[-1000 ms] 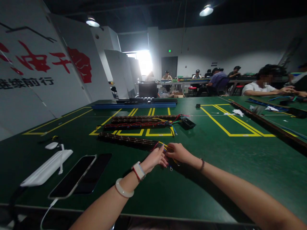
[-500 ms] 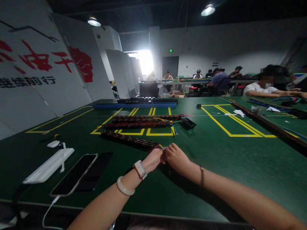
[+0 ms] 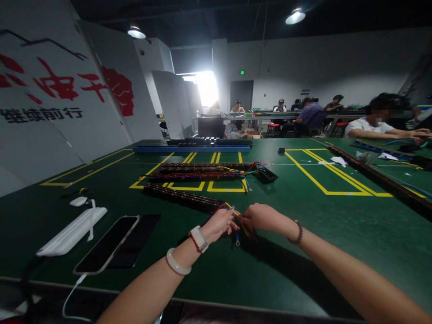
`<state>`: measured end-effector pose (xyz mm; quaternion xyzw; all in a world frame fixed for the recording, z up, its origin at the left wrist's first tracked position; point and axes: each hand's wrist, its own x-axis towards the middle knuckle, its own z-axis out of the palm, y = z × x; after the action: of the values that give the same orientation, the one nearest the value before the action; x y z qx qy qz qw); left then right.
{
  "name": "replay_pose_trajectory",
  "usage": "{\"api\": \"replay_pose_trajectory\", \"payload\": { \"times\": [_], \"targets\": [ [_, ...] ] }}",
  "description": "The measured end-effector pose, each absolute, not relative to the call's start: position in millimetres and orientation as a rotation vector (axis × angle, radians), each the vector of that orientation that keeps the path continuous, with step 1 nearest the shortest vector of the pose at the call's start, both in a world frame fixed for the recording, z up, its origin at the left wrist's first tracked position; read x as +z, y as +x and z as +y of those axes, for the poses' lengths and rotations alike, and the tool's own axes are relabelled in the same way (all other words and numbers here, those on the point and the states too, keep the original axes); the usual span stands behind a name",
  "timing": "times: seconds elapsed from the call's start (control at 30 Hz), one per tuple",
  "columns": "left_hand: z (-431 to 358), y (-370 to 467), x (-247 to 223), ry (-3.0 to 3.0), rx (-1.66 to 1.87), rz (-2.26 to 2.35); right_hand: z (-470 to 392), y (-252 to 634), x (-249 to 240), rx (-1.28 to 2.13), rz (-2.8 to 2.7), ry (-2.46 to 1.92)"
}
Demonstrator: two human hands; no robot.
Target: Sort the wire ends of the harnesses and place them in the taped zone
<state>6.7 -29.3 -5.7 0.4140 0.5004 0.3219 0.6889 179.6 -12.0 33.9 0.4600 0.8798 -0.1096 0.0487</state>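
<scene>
My left hand [image 3: 221, 223] is closed on a bunch of coloured wires [image 3: 232, 209] at the near right end of a long dark strip assembly [image 3: 182, 196]. A blue wire with a ring terminal [image 3: 237, 240] hangs below its fingertips. Just to the right, my right hand [image 3: 261, 217] pinches the yellow and dark wires of the same bunch, its fingertips partly hidden. Behind lie more dark strips [image 3: 205, 167] with red wires along them, and a black box-like part [image 3: 266, 174] at their right end.
On the green table [image 3: 303, 252], two phones [image 3: 106, 243] [image 3: 137, 240] and a white case [image 3: 72, 231] lie at left. Blue and black rails [image 3: 192, 147] are at the back. A long dark strip [image 3: 381, 180] lies at right, near a seated person [image 3: 367, 126].
My right hand has moved slightly right, away from my left hand, drawing apart the wires. The blue wire's ring end and yellow wires now show between and below the hands.
</scene>
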Motion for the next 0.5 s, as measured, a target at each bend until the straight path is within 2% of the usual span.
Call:
{"api": "replay_pose_trajectory", "payload": {
  "times": [0.2, 0.5],
  "targets": [
    [-29, 6, -4, 0.923, 0.701, 1.093, 12, 192, 25, 0.073, 2.636, 1.689],
    [-26, 7, -1, 0.802, 0.697, 1.079, 31, 193, -6, -0.109, 2.614, 1.916]
  ]
}}
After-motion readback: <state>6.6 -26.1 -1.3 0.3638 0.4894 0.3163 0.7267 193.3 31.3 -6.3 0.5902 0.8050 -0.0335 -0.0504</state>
